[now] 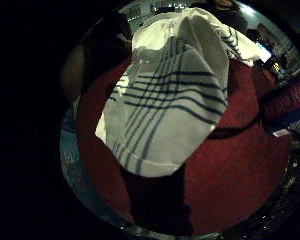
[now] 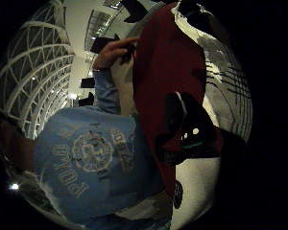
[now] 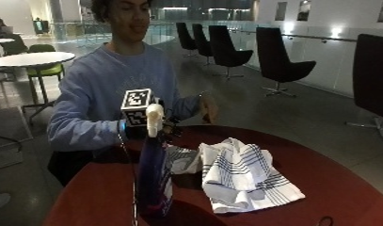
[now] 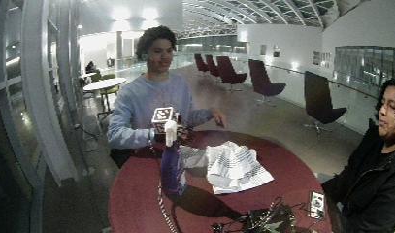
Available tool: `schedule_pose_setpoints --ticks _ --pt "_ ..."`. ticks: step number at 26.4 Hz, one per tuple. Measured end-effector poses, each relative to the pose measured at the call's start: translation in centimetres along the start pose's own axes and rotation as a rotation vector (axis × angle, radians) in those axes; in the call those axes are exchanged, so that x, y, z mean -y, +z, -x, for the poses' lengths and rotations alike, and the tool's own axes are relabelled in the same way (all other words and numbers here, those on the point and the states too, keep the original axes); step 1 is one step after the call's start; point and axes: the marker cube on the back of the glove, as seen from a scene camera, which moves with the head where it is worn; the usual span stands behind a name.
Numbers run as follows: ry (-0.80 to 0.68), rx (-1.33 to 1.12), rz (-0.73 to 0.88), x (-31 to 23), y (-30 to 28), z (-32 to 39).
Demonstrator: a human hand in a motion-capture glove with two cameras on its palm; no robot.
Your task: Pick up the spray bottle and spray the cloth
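Count: one dark blue spray bottle with a white trigger head, one white cloth with dark blue stripes, both on one round dark red worktop. One phone near the worktop edge in the wide outside view. Two hands: gloved right, bare left.

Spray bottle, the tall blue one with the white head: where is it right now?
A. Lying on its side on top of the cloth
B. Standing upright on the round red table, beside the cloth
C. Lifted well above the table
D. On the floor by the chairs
B: the outside view shows the tall blue spray bottle upright with its base on the round red table, next to the white blue-striped cloth.
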Motion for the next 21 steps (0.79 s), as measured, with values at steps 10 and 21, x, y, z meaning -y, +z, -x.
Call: schedule_pose_setpoints --ticks 10,21 --pt "0.005 -0.018 -0.024 0.08 -0.88 -0.15" --pt "0.021 -0.043 -0.026 0.36 -0.90 -0.57"
